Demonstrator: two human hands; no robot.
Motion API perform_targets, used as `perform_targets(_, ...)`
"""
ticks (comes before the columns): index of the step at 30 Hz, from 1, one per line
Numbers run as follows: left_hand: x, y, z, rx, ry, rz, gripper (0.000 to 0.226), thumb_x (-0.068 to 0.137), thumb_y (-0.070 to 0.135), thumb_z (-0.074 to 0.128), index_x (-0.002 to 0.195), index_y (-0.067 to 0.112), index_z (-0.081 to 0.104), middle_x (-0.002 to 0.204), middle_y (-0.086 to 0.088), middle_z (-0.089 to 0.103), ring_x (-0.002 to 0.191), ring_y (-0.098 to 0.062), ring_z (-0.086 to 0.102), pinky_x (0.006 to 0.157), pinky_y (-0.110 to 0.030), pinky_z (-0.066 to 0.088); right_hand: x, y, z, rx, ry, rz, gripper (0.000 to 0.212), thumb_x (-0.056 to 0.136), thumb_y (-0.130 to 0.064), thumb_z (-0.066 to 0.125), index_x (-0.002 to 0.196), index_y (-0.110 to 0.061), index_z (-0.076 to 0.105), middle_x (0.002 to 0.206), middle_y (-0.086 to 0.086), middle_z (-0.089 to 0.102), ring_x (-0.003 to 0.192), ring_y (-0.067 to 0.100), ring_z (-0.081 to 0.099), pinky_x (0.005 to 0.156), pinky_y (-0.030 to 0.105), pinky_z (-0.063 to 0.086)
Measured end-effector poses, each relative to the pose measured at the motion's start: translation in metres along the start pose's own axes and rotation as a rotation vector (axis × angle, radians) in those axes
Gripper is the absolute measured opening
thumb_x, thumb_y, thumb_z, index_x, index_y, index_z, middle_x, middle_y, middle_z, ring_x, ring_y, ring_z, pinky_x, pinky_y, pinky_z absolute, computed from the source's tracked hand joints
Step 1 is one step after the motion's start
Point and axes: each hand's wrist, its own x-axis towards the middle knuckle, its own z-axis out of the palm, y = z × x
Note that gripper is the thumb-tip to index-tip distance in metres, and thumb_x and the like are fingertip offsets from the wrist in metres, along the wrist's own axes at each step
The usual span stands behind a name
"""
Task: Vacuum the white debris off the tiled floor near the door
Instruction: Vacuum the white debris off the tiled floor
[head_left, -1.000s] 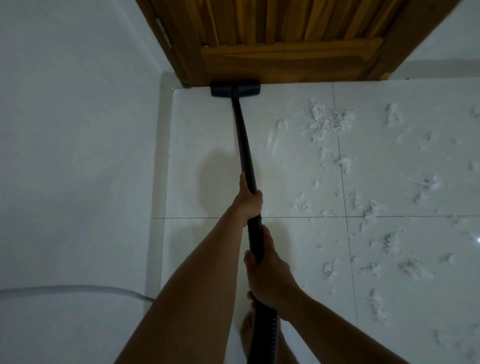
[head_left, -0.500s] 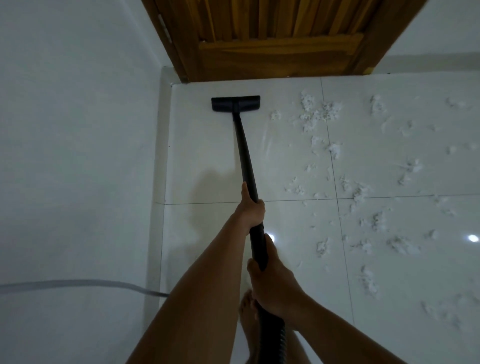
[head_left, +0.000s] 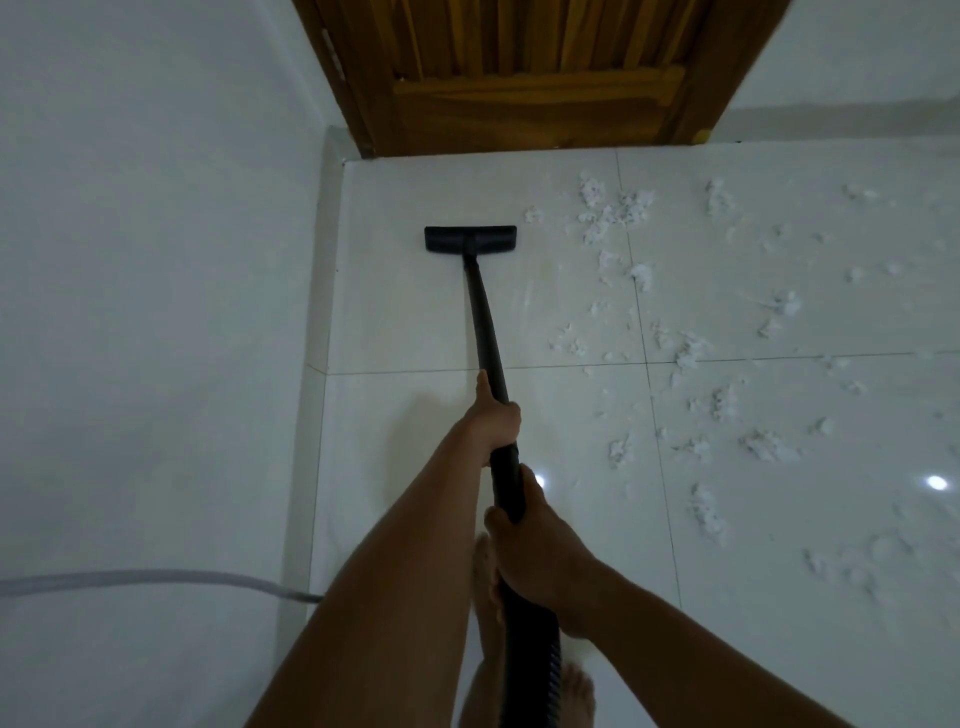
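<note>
In the head view we saw both hands wrapped round the black vacuum wand (head_left: 485, 322). The left hand (head_left: 496, 415) gripped it higher up, fingers curled about the tube with the thumb lying along it. The right hand (head_left: 540, 551) gripped it lower, close to where the ribbed hose (head_left: 531, 665) began. The wand ran forward to the flat black nozzle (head_left: 470, 240), which sat on the tiled floor (head_left: 395, 312) short of the wooden door (head_left: 530, 78) and near the white wall (head_left: 156, 260) on the left. The white debris (head_left: 613, 213) lay scattered to the right of nozzle and wand, clear of the nozzle, thickest near the door and spreading back across the right-hand tiles. A grey cable (head_left: 156, 576) ran in from the left edge, and a bare foot (head_left: 576, 696) showed beneath the arms.
</note>
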Motion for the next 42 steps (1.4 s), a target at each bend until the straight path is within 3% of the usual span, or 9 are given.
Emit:
perform_targets(4,-0.008,-0.003,0.009,0.002,-0.009,-0.011,0.077,0.107,0.022,0.04,0.159,0.04,-0.013,0.157,-0.012,0.036,0.1,-0.025,0.055,0.086,-0.039,0.052,-0.012,0.004,-0.004,0.006,-0.012,0.0,0.064,0.108,-0.025,0.042,0.161,-0.043,0.01,0.097,0.015,0.062,0.053,0.017,0.059,0.04,0.021,0.046)
perform_targets(9,0.001,0.01,0.006,0.004,-0.012,-0.033,0.077,0.107,0.023,0.039,0.159,0.041,-0.013,0.155,-0.012,0.039,0.111,-0.03,0.055,0.094,-0.043,0.054,-0.004,-0.007,-0.012,0.015,-0.009,-0.011,0.065,0.108,-0.025,0.041,0.161,-0.044,0.009,0.097,0.012,0.062,0.052,0.013,0.057,0.039,0.019,0.046)
perform_targets(17,0.051,0.051,-0.019,0.009,-0.005,-0.009,0.076,0.108,0.023,0.039,0.159,0.041,-0.014,0.154,-0.011,0.038,0.094,-0.022,0.054,0.082,-0.039,0.052,0.043,-0.05,-0.026,0.01,0.019,-0.026,0.063,0.108,-0.024,0.041,0.16,-0.043,0.012,0.095,0.008,0.062,0.055,0.011,0.056,0.037,0.016,0.042)
perform_targets(22,0.082,0.077,-0.032,0.001,0.006,0.013,0.076,0.108,0.023,0.039,0.159,0.041,-0.014,0.155,-0.011,0.037,0.089,-0.02,0.055,0.084,-0.04,0.053,0.076,-0.074,-0.034,0.019,0.038,0.0,0.066,0.107,-0.025,0.042,0.159,-0.048,0.01,0.109,0.016,0.066,0.06,0.016,0.062,0.05,0.026,0.055)
perform_targets(25,0.098,0.091,-0.039,-0.012,0.004,0.009,0.077,0.107,0.023,0.04,0.158,0.042,-0.015,0.152,-0.011,0.04,0.092,-0.024,0.057,0.088,-0.043,0.056,0.093,-0.088,-0.04,0.034,0.041,0.015,0.068,0.107,-0.026,0.043,0.158,-0.051,0.007,0.112,0.017,0.065,0.062,0.02,0.064,0.062,0.034,0.064)
perform_targets(31,0.124,0.112,-0.047,-0.018,0.017,0.007,0.077,0.108,0.025,0.04,0.158,0.043,-0.016,0.156,-0.011,0.037,0.111,-0.031,0.058,0.097,-0.048,0.054,0.123,-0.104,-0.051,0.018,0.065,0.017,0.07,0.107,-0.027,0.043,0.159,-0.053,0.003,0.111,0.013,0.065,0.061,0.018,0.065,0.057,0.031,0.062)
perform_targets(35,0.132,0.113,-0.045,-0.017,0.018,0.014,0.077,0.108,0.025,0.039,0.158,0.042,-0.016,0.154,-0.01,0.039,0.095,-0.023,0.057,0.084,-0.041,0.055,0.133,-0.103,-0.054,0.002,0.074,0.025,0.07,0.108,-0.029,0.044,0.158,-0.055,0.001,0.108,0.012,0.065,0.062,0.018,0.065,0.058,0.031,0.062)
perform_targets(37,0.131,0.109,-0.043,-0.017,0.021,0.018,0.076,0.108,0.024,0.039,0.158,0.041,-0.016,0.155,-0.01,0.037,0.096,-0.022,0.055,0.08,-0.039,0.051,0.132,-0.099,-0.053,-0.006,0.072,0.015,0.069,0.107,-0.029,0.044,0.157,-0.055,0.004,0.104,0.011,0.065,0.061,0.018,0.065,0.061,0.034,0.064)
perform_targets(42,0.11,0.092,-0.03,-0.008,0.032,0.022,0.076,0.108,0.023,0.039,0.159,0.04,-0.015,0.156,-0.01,0.037,0.099,-0.023,0.055,0.085,-0.04,0.052,0.112,-0.078,-0.05,-0.015,0.043,0.014,0.067,0.107,-0.025,0.043,0.157,-0.052,0.008,0.101,0.012,0.065,0.061,0.019,0.064,0.057,0.033,0.062)
